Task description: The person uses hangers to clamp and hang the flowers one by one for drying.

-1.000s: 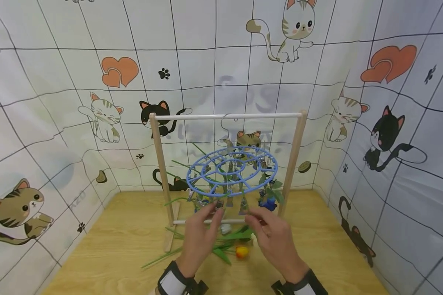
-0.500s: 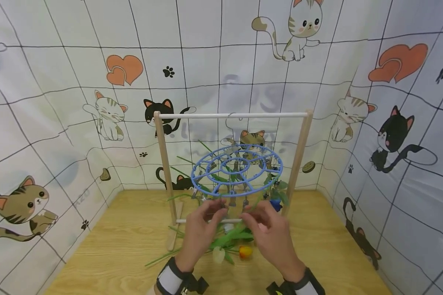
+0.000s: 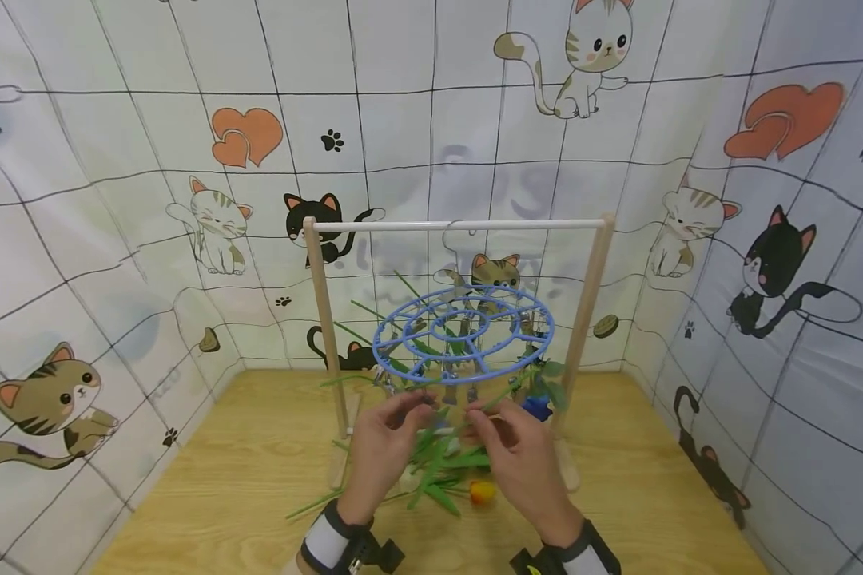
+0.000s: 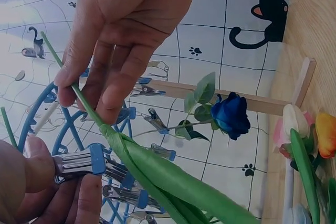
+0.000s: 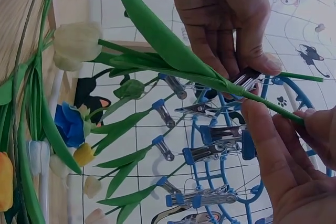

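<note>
My left hand [image 3: 384, 447] pinches a metal clip [image 4: 79, 162] with blue tips, one of several hanging from a round blue clip hanger [image 3: 446, 382]. Between thumb and fingers, my right hand [image 3: 521, 451] pinches the thin green stem of an artificial tulip [image 5: 79, 45] with a cream-white head. In the right wrist view the stem passes close to the clip [image 5: 245, 81]; whether the jaws grip it I cannot tell. The tulip's leaves [image 4: 157, 171] point down and away from the hands.
A wooden stand [image 3: 319, 303] with a white top bar [image 3: 403, 226] carries the hanger. Clips hold other flowers, including a blue rose [image 4: 231, 115]. Beneath, an orange-yellow tulip [image 3: 483, 492] and green stems lie on the wooden table [image 3: 223, 479]. Cat-printed curtains surround it.
My hands have drawn slightly closer together below the hanger's front edge, and green leaves now show between them. The head view has shifted a little. Both hands keep pinching.
</note>
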A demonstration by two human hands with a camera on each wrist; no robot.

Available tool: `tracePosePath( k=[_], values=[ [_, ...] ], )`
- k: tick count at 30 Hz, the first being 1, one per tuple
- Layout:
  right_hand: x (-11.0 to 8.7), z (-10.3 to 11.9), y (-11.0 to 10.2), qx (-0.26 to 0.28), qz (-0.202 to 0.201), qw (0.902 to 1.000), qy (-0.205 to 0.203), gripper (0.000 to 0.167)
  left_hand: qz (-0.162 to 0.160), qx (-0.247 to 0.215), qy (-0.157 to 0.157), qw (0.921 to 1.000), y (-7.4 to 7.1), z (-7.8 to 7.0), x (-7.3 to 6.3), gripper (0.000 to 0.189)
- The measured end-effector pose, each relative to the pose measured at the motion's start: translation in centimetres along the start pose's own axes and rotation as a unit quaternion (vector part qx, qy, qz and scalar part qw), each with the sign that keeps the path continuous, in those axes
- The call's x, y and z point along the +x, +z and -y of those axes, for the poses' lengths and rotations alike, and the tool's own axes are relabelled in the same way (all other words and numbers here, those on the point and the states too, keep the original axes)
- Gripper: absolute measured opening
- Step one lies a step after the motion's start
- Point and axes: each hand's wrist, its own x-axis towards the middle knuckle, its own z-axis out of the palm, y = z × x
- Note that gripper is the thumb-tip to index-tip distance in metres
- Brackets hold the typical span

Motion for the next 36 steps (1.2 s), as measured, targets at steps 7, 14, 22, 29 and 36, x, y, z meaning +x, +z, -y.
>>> tracePosePath(
  k=[7, 14, 22, 29, 36],
  values=[
    [0.21, 0.13, 0.30, -0.039, -0.015, 0.9987, -0.031, 0.016, -0.003, -0.020, -0.012, 0.9997, -0.51, -0.05, 0.02, 0.025],
    [0.29, 0.22, 0.25, -0.025, -0.012, 0.9996, 0.009, 0.009, -0.021, -0.040, -0.022, 0.9987, -0.34, -0.45, 0.17, 0.021],
    [-0.02, 0.33, 0.31, -0.040, -0.030, 0.9986, 0.018, 0.015, -0.038, -0.032, -0.012, 0.9987, -0.07, -0.44, 0.08, 0.016],
    [-0.21, 0.07, 0.15, -0.014, -0.023, 0.9994, 0.023, 0.009, -0.029, -0.039, -0.026, 0.9985, 0.10, -0.39, -0.15, 0.016],
    [-0.33, -0.37, 0.32, 0.018, -0.023, 0.9987, 0.041, 0.006, -0.017, -0.028, -0.026, 0.9991, -0.04, -0.16, -0.37, 0.016]
  ],
)
